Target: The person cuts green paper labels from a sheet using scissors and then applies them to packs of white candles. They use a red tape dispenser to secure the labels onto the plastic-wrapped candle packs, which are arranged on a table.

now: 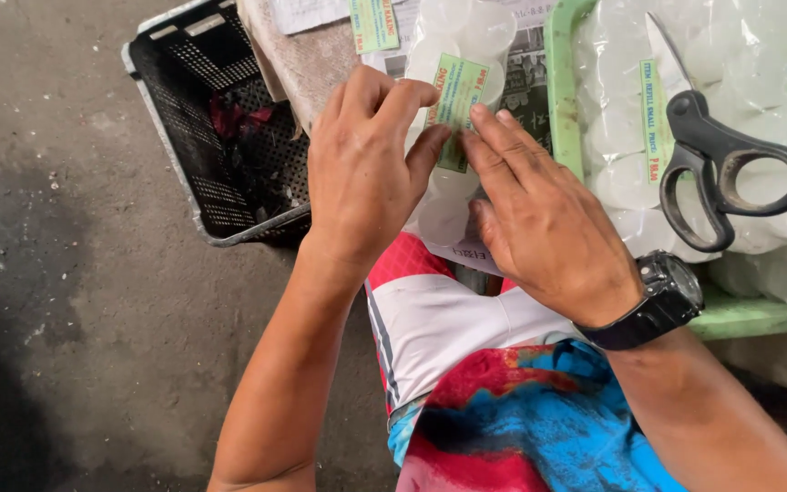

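Note:
A clear plastic bag of round white pieces (453, 41) lies in front of me with a green paper label (457, 96) on it. My left hand (362, 173) pinches the label's left edge between thumb and fingers. The fingertips of my right hand (539, 223) press on the label and the bag from the right. A black watch (662, 301) sits on my right wrist. The lower part of the bag is hidden by both hands.
A green tray (557, 82) at the right holds more labelled clear bags (758, 82), with black-handled scissors (721, 155) lying on top. A black perforated crate (211, 137) stands on the concrete floor (56, 301) at the left. My lap in colourful shorts (503, 410) is below.

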